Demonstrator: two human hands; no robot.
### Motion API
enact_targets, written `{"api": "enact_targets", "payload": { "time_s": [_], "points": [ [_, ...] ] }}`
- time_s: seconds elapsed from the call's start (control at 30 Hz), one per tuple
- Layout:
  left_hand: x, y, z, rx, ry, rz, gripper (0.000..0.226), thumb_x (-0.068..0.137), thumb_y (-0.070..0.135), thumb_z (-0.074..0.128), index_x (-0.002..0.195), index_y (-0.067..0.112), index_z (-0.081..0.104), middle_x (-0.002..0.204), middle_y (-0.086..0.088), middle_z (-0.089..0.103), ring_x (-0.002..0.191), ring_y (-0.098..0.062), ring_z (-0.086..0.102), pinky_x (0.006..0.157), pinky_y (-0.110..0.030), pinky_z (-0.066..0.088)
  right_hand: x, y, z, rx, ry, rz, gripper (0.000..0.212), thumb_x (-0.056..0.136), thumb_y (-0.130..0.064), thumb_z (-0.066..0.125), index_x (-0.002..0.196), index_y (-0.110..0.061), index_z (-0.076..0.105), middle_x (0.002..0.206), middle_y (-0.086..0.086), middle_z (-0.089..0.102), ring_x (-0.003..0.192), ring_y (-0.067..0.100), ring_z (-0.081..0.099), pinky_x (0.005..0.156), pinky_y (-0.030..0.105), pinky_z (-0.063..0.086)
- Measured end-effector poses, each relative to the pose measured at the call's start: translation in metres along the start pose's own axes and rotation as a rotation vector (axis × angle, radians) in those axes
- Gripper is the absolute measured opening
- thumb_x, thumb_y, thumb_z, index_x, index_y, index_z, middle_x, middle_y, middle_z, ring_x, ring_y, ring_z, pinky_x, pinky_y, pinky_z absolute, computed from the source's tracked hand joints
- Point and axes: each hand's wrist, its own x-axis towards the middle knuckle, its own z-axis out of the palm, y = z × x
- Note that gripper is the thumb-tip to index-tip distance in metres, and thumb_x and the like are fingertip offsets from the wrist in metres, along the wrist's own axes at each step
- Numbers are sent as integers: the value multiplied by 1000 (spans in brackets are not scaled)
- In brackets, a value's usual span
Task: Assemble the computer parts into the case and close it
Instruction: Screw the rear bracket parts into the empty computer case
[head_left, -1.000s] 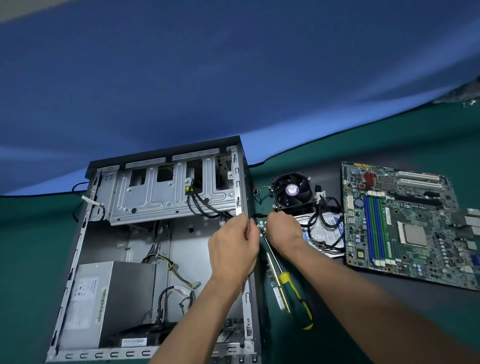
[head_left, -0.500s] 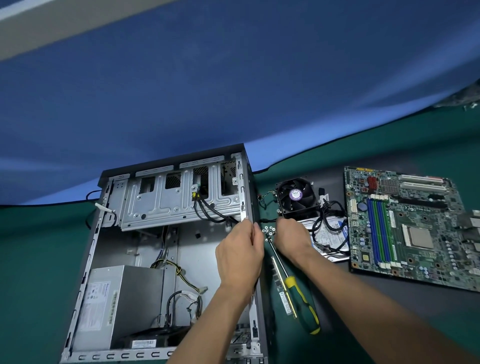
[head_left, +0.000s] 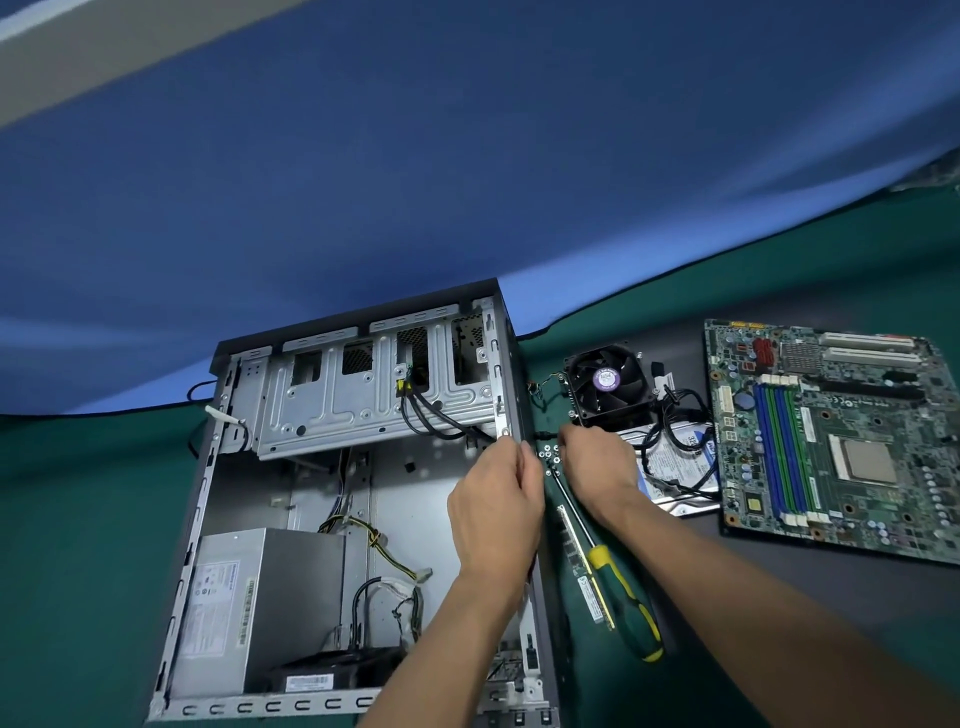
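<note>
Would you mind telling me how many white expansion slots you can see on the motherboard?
2. Both white expansion slots lie side by side at the far right corner of the motherboard: the farther one and the nearer one just in front of it. Others may lie past the frame's right edge.

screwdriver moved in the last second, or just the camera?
No. The screwdriver lies beside the case wall, tip by the screws, same as before; only the head camera shifted.

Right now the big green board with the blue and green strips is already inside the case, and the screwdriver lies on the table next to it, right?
Not quite. The head view shows the board lying on the table, right of the case, not inside it. The screwdriver does lie on the table beside the case.
</note>
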Motion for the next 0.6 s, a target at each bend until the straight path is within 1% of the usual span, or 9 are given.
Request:
{"api": "enact_targets", "payload": {
  "time_s": [0.1,0.17,0.23,0.3,0.33,0.4,0.47,0.53,0.6],
  "points": [
    [3,-1,-1,12,0,12,50,91,18,55,59,28,16,47,7,23,44,-14,25,51,-28,20,1,-4,-1,-19,-12,4,25,88,1,48,102,-13,62,98,8,70,90,30,66,63,28,38],
    [5,-1,-3,26,-3,31,45,89,16,56,61,27,22,49,7,25,48,-18,27,51,-28,22,0,-5,-3,-12,-11,12,23,87,1,49,99,-12,63,97,7,71,90,29,66,63,28,38],
    [6,1,-4,38,-5,60,39,87,15,58,63,24,28,52,8,30,48,-19,29,50,-27,23,-3,-2,-4,72,18,34,20,89,-4,48,97,-13,64,94,7,71,87,29,66,63,28,38],
    [7,4,-7,66,13,122,40,85,15,62,64,24,29,52,10,30,42,-12,25,42,-22,17,-11,3,-9,245,52,43,18,93,-13,48,94,-16,65,89,5,71,82,27,65,64,29,42],
    [7,6,-9,80,26,143,39,85,16,63,66,25,30,52,12,29,38,-7,21,41,-15,11,-16,5,-12,362,54,46,17,94,-17,49,92,-19,65,84,2,71,78,23,65,65,29,44],
    [8,6,-10,82,72,98,29,89,24,57,72,27,34,53,15,32,36,2,21,44,-9,7,-28,4,-21,682,50,56,15,94,-19,54,84,-23,65,68,-5,67,58,11,61,61,28,49],
    [7,3,-9,67,71,19,17,93,31,48,79,27,40,59,13,45,41,3,29,46,-14,13,-42,1,-35,954,53,54,20,93,-15,58,75,-23,64,53,-6,60,40,3,50,49,25,44],
    [4,3,-11,75,66,14,15,95,35,42,82,27,42,65,10,51,46,-5,35,48,-25,20,-58,-2,-52,1093,67,35,22,92,-12,60,73,-22,65,47,-5,56,36,4,44,42,20,37],
    [2,4,-18,83,67,86,18,97,33,42,80,27,41,67,10,48,51,-12,39,52,-27,23,-73,-4,-68,1173,86,1,20,91,-9,62,74,-20,66,45,-5,54,35,6,41,39,18,34]
  ]
}}
